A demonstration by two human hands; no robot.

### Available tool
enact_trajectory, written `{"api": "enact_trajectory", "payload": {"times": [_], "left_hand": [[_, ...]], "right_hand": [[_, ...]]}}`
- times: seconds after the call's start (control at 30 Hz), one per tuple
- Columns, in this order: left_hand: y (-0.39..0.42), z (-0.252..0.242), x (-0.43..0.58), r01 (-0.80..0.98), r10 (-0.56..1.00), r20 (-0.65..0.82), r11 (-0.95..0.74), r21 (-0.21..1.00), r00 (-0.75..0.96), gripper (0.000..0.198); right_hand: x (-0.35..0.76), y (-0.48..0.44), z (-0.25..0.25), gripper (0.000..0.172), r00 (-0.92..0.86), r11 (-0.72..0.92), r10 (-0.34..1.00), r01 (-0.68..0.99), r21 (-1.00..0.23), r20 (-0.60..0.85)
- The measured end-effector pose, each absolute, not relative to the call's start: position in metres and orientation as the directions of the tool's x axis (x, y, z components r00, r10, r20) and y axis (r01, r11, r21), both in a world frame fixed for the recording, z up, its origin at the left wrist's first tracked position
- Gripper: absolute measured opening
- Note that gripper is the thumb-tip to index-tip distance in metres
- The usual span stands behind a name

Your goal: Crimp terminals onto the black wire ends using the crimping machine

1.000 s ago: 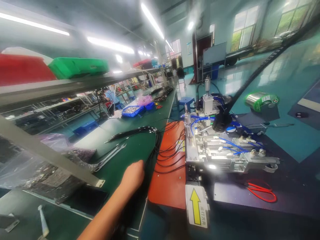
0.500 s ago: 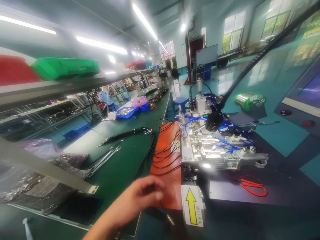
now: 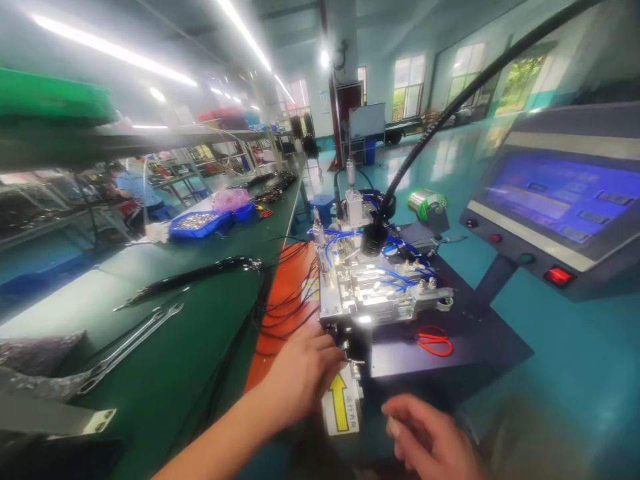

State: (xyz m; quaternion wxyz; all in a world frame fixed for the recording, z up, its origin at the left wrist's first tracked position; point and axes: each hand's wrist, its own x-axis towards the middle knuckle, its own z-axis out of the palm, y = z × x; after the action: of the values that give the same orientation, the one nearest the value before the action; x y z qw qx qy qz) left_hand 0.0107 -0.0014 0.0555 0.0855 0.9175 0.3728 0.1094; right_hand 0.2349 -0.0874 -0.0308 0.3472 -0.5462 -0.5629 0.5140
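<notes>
My left hand [image 3: 301, 373] reaches to the front edge of a small metal machine [image 3: 370, 290] with blue air hoses. Its fingers are curled and pressed together at the machine's front, next to a white plate with a yellow arrow [image 3: 341, 402]; what they pinch is hidden. My right hand [image 3: 430, 440] hovers low in front of the dark machine base [image 3: 475, 347], fingers loosely apart and holding nothing. Thin black wires [image 3: 285, 300] loop over an orange mat [image 3: 280, 300] just left of the machine.
A green bench [image 3: 175, 347] runs away to the left with a long wrench [image 3: 130, 343], a black cable bundle [image 3: 190, 275] and a blue parts tray [image 3: 193, 223]. Red scissors [image 3: 435, 341] lie on the machine base. A control panel with a blue screen [image 3: 565, 200] stands right. A person sits far left.
The view swung right, bringing the control panel in. My left hand moved from the wires on the bench to the machine's front edge. My right hand came into view.
</notes>
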Motion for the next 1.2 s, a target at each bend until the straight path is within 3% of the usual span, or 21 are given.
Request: {"api": "enact_trajectory", "payload": {"times": [0.07, 0.2, 0.47, 0.77, 1.2], "left_hand": [[0.002, 0.042, 0.013, 0.616, 0.666, 0.211, -0.744, 0.258, 0.716, 0.026], [0.001, 0.015, 0.008, 0.575, 0.702, 0.319, -0.708, 0.41, 0.637, 0.021], [-0.008, 0.004, 0.006, 0.522, 0.78, 0.357, -0.615, 0.591, 0.514, 0.023], [-0.007, 0.001, 0.009, 0.55, 0.818, 0.397, -0.574, 0.607, 0.415, 0.02], [-0.007, 0.0, 0.011, 0.599, 0.839, 0.352, -0.542, 0.589, 0.414, 0.018]], "right_hand": [[0.236, -0.078, -0.026, 0.024, -0.121, -0.152, 0.976, 0.206, -0.967, -0.179], [0.229, -0.063, -0.019, 0.022, -0.075, -0.136, 0.985, 0.188, -0.973, -0.152], [0.219, -0.046, -0.017, 0.028, -0.088, -0.123, 0.986, 0.189, -0.974, -0.142], [0.216, -0.039, -0.016, 0.034, -0.075, -0.126, 0.986, 0.263, -0.957, -0.15], [0.209, -0.044, -0.021, 0.027, -0.077, 0.214, 0.976, 0.519, -0.828, 0.203]]}}
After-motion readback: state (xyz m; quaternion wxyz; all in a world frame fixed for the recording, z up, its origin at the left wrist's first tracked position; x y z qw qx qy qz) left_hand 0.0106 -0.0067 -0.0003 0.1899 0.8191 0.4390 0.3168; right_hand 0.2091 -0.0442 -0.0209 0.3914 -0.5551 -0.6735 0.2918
